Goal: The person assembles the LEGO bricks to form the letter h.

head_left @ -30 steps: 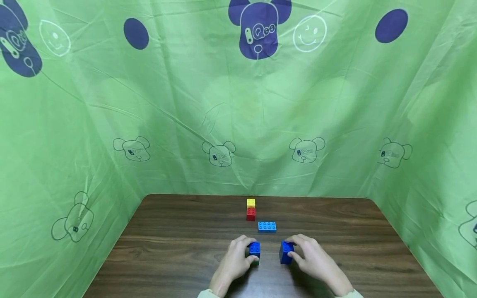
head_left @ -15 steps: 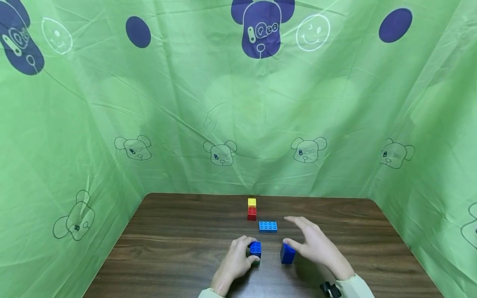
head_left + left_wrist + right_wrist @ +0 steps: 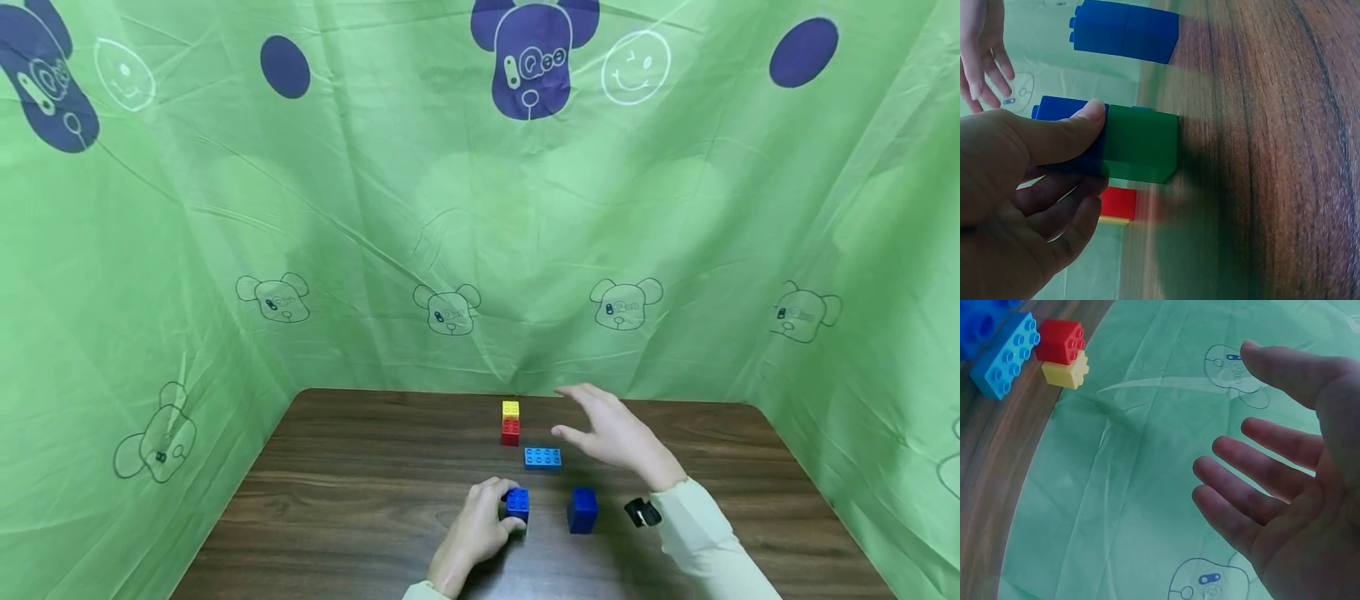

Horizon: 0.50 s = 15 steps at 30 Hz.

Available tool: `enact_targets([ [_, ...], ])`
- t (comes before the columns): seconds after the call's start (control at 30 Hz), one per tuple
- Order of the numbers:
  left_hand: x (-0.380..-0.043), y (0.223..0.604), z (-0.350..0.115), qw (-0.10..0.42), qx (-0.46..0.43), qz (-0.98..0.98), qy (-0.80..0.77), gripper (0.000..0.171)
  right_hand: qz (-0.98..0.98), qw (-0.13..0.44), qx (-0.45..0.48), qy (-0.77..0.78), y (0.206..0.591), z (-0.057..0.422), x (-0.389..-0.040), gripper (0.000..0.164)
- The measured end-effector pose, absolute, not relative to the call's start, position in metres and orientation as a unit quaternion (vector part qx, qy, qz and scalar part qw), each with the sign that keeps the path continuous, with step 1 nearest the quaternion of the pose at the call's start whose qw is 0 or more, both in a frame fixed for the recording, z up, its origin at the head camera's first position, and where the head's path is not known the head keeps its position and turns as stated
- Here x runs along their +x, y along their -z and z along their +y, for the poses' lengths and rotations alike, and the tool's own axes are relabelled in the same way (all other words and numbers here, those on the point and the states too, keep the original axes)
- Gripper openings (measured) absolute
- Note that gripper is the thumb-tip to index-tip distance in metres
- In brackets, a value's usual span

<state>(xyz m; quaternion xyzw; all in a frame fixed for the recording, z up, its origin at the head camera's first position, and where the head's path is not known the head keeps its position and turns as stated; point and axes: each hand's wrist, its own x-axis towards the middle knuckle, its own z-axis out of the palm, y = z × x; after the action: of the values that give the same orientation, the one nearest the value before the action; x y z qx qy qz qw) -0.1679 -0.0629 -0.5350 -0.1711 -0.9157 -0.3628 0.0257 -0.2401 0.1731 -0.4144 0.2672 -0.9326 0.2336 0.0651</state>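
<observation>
My left hand [image 3: 476,527] pinches a dark blue toy brick [image 3: 517,502] between thumb and fingers. In the left wrist view this brick sits on a green brick [image 3: 1142,144], which stands on the table. To its right a stack of two dark blue bricks [image 3: 582,511] stands upright, touched by neither hand. My right hand [image 3: 611,429] is raised over the far right part of the table, fingers spread and holding nothing. Nearest to it are a light blue eight-stud brick [image 3: 542,458], a red brick [image 3: 511,432] and a yellow brick [image 3: 511,408] behind the red one.
The bricks stand on a dark wooden table [image 3: 360,492] with rounded far corners. Green printed cloth [image 3: 525,217] hangs behind the table and on both sides. A black band [image 3: 642,512] shows at my right sleeve.
My right hand has let go of the dark blue stack, opened, and moved up and away toward the far side. The left hand keeps its grip in place.
</observation>
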Motion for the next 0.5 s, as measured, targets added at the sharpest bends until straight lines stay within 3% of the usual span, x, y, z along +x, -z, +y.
enact_targets([
  [0.5,-0.172,0.539,-0.067,0.004,-0.17,-0.915,0.365,0.04,-0.954,-0.068,0.255,-0.142,0.448,0.148,-0.285,0.064],
])
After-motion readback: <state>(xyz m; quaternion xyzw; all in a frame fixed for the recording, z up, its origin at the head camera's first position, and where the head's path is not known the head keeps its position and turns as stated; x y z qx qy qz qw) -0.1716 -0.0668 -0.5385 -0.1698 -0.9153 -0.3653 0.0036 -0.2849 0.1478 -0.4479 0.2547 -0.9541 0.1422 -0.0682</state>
